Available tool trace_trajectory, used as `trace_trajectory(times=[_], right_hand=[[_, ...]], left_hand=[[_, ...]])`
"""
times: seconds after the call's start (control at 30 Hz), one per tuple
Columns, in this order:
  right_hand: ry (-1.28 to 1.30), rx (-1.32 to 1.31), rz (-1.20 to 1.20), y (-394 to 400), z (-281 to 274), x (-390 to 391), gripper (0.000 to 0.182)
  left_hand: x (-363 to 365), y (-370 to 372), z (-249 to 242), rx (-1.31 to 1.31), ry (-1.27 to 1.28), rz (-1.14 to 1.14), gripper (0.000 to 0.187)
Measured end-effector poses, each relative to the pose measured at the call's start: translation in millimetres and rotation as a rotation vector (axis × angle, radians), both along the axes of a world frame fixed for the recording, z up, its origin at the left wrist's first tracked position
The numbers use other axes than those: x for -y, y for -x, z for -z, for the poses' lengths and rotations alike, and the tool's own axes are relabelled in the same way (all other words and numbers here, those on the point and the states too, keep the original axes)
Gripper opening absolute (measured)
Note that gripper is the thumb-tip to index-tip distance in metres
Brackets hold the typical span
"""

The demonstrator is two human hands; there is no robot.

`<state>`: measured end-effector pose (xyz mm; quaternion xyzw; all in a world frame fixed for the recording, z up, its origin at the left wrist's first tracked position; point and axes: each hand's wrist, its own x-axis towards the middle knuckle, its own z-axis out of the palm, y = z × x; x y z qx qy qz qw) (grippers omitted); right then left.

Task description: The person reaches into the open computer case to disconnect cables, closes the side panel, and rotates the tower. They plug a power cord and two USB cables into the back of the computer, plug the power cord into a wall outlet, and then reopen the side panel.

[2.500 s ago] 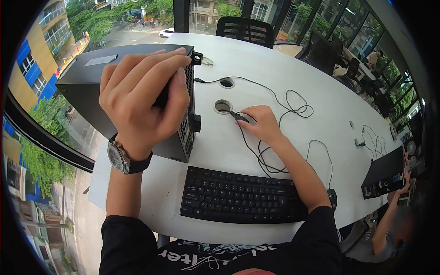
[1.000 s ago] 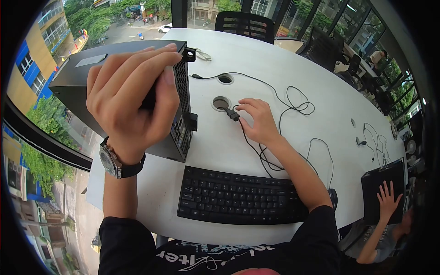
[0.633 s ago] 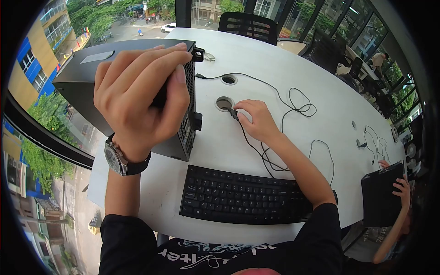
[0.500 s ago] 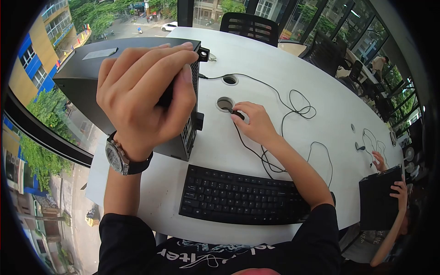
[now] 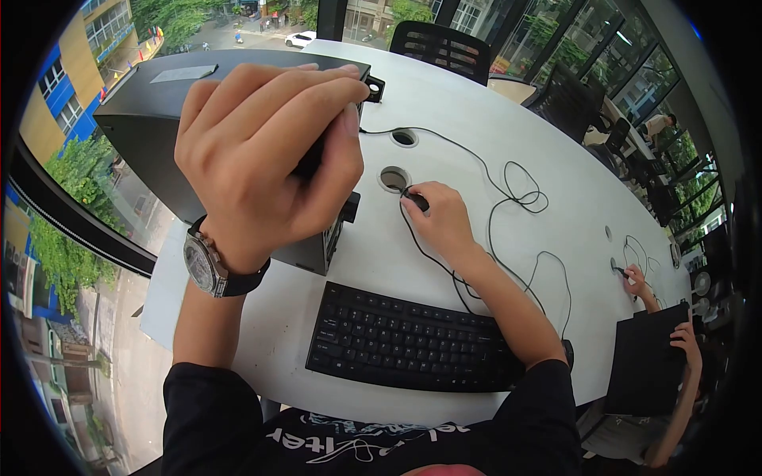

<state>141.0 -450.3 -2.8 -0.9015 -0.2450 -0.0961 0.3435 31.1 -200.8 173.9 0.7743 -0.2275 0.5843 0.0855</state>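
A black computer tower (image 5: 151, 135) stands at the table's left side, its rear edge facing right. My left hand (image 5: 266, 159), with a watch on the wrist, is closed over the tower's top rear edge; its curled fingers hide part of the back. My right hand (image 5: 441, 218) pinches a black cable plug (image 5: 418, 201) just below a round desk hole (image 5: 394, 179). From the plug a thin black cable (image 5: 425, 259) runs down toward the keyboard. The black keyboard (image 5: 405, 345) lies in front of me, partly under my right forearm.
Another looped cable (image 5: 524, 186) runs across the white table (image 5: 571, 206), near a second desk hole (image 5: 405, 138). A black mouse (image 5: 567, 351) is partly visible beside my right elbow. At right, a co-worker holds a flat black panel (image 5: 647, 361). Behind the table stands a chair (image 5: 440, 51).
The view has shifted slightly. My two hands keep their grips, the plug staying close to the desk hole. The co-worker's far hand has moved onto a cable, and the black panel has tilted lower.
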Motion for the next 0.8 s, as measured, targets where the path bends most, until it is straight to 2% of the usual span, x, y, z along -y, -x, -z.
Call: trace_trajectory(times=[0.07, 0.2, 0.3, 0.5, 0.57, 0.73, 0.8], right_hand=[[0.051, 0.296, 0.015, 2, 1, -1, 0.016], [0.09, 0.328, 0.026, -4, 2, 3, 0.012], [0.112, 0.224, 0.046, -7, 0, 13, 0.012], [0.16, 0.349, -0.055, -13, -30, 42, 0.012], [0.219, 0.25, -0.147, -13, -50, 50, 0.012], [0.38, 0.013, -0.167, -5, -100, 70, 0.019], [0.518, -0.175, -0.119, 2, -104, 78, 0.025]], left_hand=[[1, 0, 0, 0.001, -0.003, 0.002, 0.019], [1, 0, 1, 0.003, -0.001, 0.002, 0.02], [1, 0, 0, -0.002, -0.001, -0.004, 0.02], [3, 1, -1, -0.014, 0.001, -0.009, 0.02], [3, 1, -1, -0.016, 0.0, -0.008, 0.02], [4, 1, -2, -0.015, 0.008, -0.014, 0.02], [4, 1, -3, -0.011, 0.003, -0.013, 0.02]])
